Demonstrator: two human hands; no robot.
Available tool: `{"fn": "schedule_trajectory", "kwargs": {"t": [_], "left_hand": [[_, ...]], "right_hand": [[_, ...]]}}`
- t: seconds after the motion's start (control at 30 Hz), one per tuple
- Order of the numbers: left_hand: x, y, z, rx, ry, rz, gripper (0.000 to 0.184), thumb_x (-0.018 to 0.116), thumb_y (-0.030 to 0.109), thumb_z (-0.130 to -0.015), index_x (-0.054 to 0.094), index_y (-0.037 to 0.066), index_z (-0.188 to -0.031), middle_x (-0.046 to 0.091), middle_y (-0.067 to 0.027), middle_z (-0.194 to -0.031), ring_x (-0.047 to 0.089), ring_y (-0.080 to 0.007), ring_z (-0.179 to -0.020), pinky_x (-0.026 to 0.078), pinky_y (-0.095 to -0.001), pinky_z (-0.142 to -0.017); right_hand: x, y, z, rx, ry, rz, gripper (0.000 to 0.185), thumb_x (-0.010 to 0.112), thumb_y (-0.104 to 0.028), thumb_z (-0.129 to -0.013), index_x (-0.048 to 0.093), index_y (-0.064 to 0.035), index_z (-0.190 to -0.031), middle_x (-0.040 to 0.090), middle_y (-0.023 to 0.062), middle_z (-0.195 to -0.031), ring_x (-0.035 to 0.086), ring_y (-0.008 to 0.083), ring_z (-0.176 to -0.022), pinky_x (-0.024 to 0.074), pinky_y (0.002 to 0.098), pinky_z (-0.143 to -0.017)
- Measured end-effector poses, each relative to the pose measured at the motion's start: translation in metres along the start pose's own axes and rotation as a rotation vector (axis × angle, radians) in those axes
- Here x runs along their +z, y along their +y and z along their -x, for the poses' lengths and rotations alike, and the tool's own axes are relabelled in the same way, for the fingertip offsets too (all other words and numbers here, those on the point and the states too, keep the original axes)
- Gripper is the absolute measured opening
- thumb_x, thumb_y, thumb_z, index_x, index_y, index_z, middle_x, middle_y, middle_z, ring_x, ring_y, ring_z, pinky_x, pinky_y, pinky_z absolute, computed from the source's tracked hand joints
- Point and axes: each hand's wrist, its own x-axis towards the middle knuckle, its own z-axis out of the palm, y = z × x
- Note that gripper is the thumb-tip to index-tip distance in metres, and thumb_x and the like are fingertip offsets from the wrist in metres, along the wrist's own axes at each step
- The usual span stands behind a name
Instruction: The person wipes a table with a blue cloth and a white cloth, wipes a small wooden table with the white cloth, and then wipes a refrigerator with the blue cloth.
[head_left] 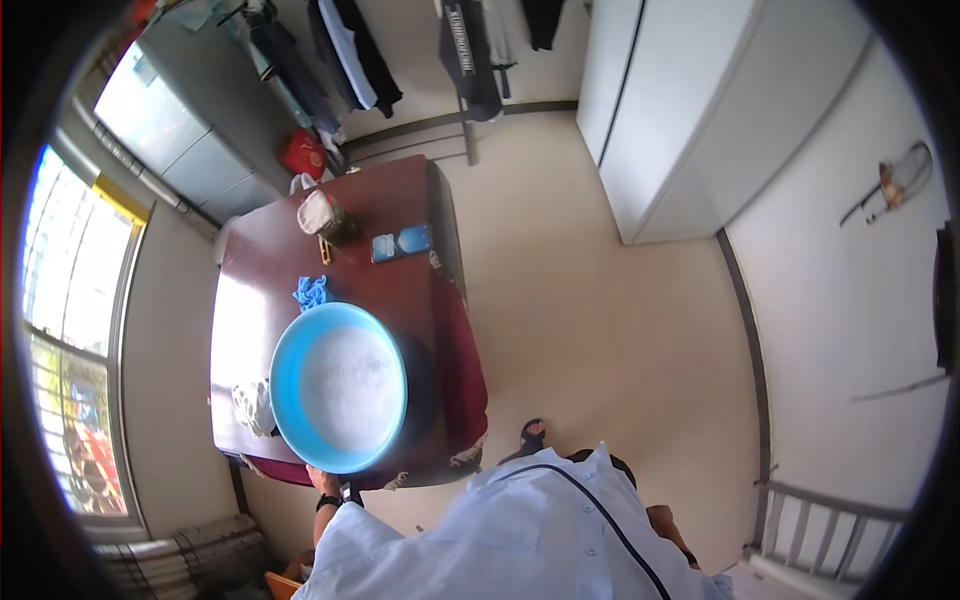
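A large light-blue basin (282, 400) stands on the near end of the dark red table (390, 300), with a whitish, foamy-looking surface inside. My left hand (323, 480) is at the table's near edge, just below the basin's rim; its fingers are mostly hidden, so I cannot tell whether it grips the rim. Beside the basin on the left lies a crumpled white cloth or bag (254, 407). Crumpled blue gloves or cloth (313, 292) lie just behind it. My right hand (664, 524) hangs low by my side, partly behind my shirt, its fingers not discernible.
Farther back on the table are a jar-like container with a pale top (322, 214), a small yellow object (325, 250) and a blue phone-like item (401, 243). A white cabinet (680, 120) stands at the back right. Clothes (350, 50) hang along the back wall.
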Motion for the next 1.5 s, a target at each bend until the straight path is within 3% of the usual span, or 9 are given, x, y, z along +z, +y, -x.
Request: {"fn": "schedule_trajectory", "kwargs": {"t": [0.13,0.27,0.33,0.4,0.57,0.83,1.03,1.13,1.5], "left_hand": [[-0.002,0.05,0.036,0.158,0.134,-0.205,0.015,0.057,0.01,-0.082,0.068,0.008,-0.092,0.069,-0.0116,-0.09,0.063,-0.0354,-0.093,0.048,-0.0485,-0.084],[-0.028,0.165,0.06,-0.948,0.183,0.404,0.041,0.054,0.039,-0.095,0.065,-0.001,-0.093,0.066,-0.0186,-0.087,0.06,-0.0349,-0.084,0.045,-0.0481,-0.078],[-0.018,0.198,0.081,-1.029,0.216,0.433,0.077,0.045,0.069,-0.095,0.062,-0.006,-0.094,0.063,-0.0211,-0.079,0.058,-0.0322,-0.076,0.044,-0.0481,-0.073],[-0.014,0.241,0.101,-1.21,0.195,0.515,0.072,0.044,0.066,-0.097,0.064,-0.004,-0.101,0.065,-0.0204,-0.083,0.061,-0.0326,-0.082,0.046,-0.0452,-0.078],[-0.019,0.36,0.139,-1.694,0.138,0.856,0.071,0.044,0.066,-0.097,0.059,0.004,-0.127,0.061,-0.0095,-0.077,0.06,-0.0238,-0.082,0.05,-0.0409,-0.071],[-0.021,0.487,0.222,-1.846,0.216,1.022,0.082,0.054,0.069,-0.091,0.043,0.005,-0.141,0.052,-0.0156,-0.129,0.057,-0.0444,-0.115,0.05,-0.0552,-0.086],[-0.035,0.514,0.251,-1.869,0.135,0.979,0.075,0.056,0.065,-0.092,0.05,0.006,-0.138,0.056,-0.0126,-0.124,0.062,-0.0336,-0.099,0.052,-0.0454,-0.076],[-0.054,0.53,0.235,-1.805,0.152,0.885,0.046,0.055,0.051,-0.099,0.06,0.008,-0.114,0.052,0.0005,-0.081,0.051,-0.0116,-0.064,0.039,-0.0265,-0.048],[-0.026,0.5,0.266,-1.822,0.131,1.094,0.054,0.056,0.051,-0.098,0.058,0.0,-0.116,0.058,-0.0069,-0.095,0.055,-0.0157,-0.068,0.043,-0.0271,-0.053]], "right_hand": [[-0.074,-0.031,-0.064,-0.138,0.049,0.284,0.01,0.064,-0.007,-0.084,0.07,0.001,-0.085,0.072,0.0164,-0.081,0.073,0.0294,-0.068,0.0607,0.0388,-0.062],[-0.158,-0.053,-0.176,-0.424,0.055,0.789,0.016,0.076,-0.012,-0.072,0.072,-0.0043,-0.086,0.073,0.0135,-0.083,0.072,0.0295,-0.067,0.0575,0.0384,-0.068],[-0.211,-0.09,-0.208,-0.361,0.041,0.328,0.014,0.065,-0.015,-0.082,0.069,-0.0016,-0.08,0.068,0.0117,-0.069,0.07,0.0246,-0.06,0.0563,0.0355,-0.056],[-0.26,-0.131,-0.233,-0.253,0.049,-0.182,0.025,0.055,-0.017,-0.089,0.066,-0.0002,-0.074,0.064,0.0102,-0.062,0.068,0.0202,-0.055,0.054,0.0324,-0.047],[-0.373,-0.207,-0.33,-0.298,0.057,0.145,0.023,0.056,-0.018,-0.089,0.067,-0.0032,-0.075,0.064,0.0087,-0.06,0.067,0.0189,-0.054,0.0539,0.0327,-0.05],[-0.448,-0.324,-0.407,-0.35,0.013,0.321,0.02,0.053,-0.017,-0.092,0.068,-0.0065,-0.083,0.066,0.0051,-0.071,0.066,0.0156,-0.057,0.052,0.0296,-0.047],[-0.393,-0.36,-0.411,-0.382,-0.129,0.383,0.02,0.053,-0.018,-0.092,0.069,-0.0067,-0.09,0.068,0.0053,-0.08,0.067,0.0147,-0.06,0.0538,0.0291,-0.05],[-0.352,-0.36,-0.401,-0.413,-0.218,0.428,0.02,0.053,-0.018,-0.091,0.069,-0.007,-0.089,0.068,0.005,-0.08,0.067,0.0144,-0.06,0.0544,0.0286,-0.051],[-0.27,-0.36,-0.303,-0.579,-0.233,0.712,0.032,0.061,-0.026,-0.084,0.074,-0.0031,-0.101,0.074,0.0114,-0.086,0.069,0.0218,-0.069,0.0566,0.0343,-0.067]]}}
